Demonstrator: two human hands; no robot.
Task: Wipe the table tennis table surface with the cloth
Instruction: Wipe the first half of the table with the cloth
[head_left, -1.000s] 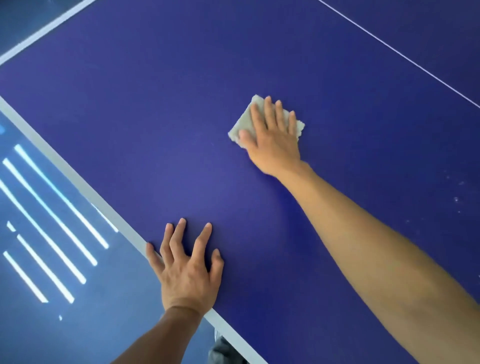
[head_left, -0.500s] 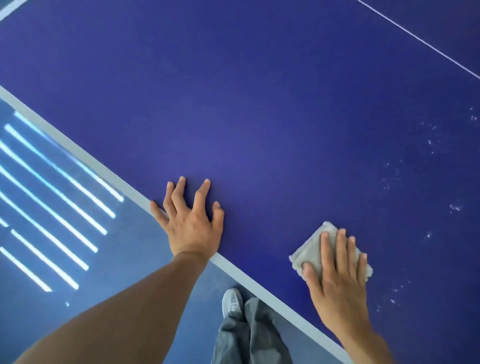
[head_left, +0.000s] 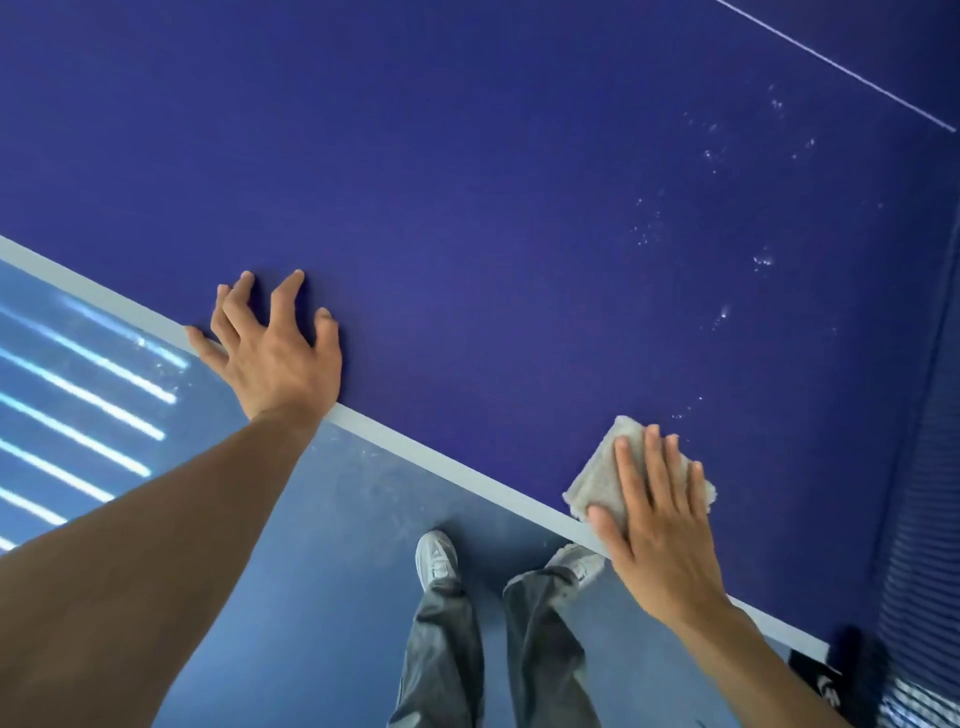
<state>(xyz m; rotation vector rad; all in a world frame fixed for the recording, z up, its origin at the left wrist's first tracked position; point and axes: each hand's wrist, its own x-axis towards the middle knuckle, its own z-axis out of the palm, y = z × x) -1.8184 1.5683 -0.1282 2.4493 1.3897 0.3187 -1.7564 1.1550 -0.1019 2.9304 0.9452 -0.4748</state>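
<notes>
Head camera, steeply downward, close over table edge (head_left: 441, 461).

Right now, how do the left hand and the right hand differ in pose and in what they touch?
The left hand has spread, arched fingers; the right hand has straight fingers close together. The left hand rests on the bare table; the right hand presses a folded grey cloth. Both are palm down at the table's near edge.

Right hand (head_left: 660, 525) lies on cloth (head_left: 602, 475) at table (head_left: 467, 182) edge, left hand (head_left: 275, 348) well apart leftward.
</notes>
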